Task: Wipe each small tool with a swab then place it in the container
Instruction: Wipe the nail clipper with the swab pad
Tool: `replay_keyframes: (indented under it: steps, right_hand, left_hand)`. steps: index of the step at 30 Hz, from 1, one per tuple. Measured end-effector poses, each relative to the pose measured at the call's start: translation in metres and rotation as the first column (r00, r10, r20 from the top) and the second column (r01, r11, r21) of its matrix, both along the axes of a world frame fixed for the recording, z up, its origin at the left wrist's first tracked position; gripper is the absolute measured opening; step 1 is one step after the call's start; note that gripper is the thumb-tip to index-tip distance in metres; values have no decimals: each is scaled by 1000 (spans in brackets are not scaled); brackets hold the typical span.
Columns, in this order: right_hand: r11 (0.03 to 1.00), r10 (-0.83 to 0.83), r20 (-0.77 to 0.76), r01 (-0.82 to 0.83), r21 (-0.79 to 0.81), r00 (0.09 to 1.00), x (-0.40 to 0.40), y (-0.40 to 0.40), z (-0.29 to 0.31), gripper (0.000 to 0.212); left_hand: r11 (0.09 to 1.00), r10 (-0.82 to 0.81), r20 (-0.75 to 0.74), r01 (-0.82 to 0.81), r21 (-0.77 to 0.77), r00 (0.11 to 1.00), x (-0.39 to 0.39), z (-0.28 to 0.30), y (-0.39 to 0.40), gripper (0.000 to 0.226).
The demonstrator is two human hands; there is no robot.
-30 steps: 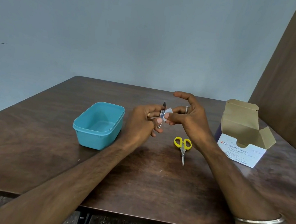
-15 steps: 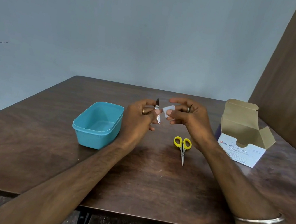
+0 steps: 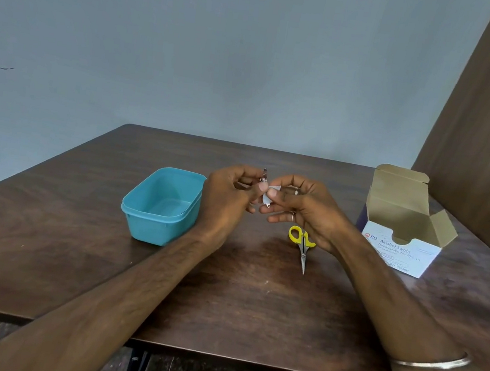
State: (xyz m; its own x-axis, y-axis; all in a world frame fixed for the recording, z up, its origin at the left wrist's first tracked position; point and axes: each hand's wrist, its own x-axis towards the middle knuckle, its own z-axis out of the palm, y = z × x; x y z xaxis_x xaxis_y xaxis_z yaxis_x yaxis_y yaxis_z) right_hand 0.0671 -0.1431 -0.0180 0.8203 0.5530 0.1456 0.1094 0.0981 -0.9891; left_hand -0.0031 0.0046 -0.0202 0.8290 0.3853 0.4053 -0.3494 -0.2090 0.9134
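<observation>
- Table [image 3: 72, 256]: dark wood grain, set against a pale blue-grey wall [image 3: 225, 42]
- Teal container [image 3: 161, 205]: placed left of the hands
- Small metal tool [image 3: 264, 177]: gripped by left hand [image 3: 226, 201]
- White swab [image 3: 268, 196]: pinched by right hand [image 3: 306, 206]
- Yellow-handled scissors [image 3: 301, 242]: laid on the table beside the opened swab box [image 3: 403, 231]

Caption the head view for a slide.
Left hand holds a small metal tool while the right hand wipes it with a swab.
</observation>
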Motion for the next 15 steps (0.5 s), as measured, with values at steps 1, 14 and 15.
replay_keyframes:
  steps: [1, 14, 15]
  right_hand:
    - [1000, -11, 9, 11, 0, 1000, 0, -1, 0, 9]
    - [997, -68, 104, 65, 30, 992, 0, -1, 3, 32]
    - [997, -80, 111, 77, 33, 991, 0, -1, 3, 31]
  left_hand:
    - [1000, -6, 1, 6, -6, 1000, 0, 0, 0, 18]
    - [999, -1, 90, -3, 35, 996, 1, 0, 2, 19]
    - [999, -3, 90, 0, 35, 996, 1, -1, 2, 18]
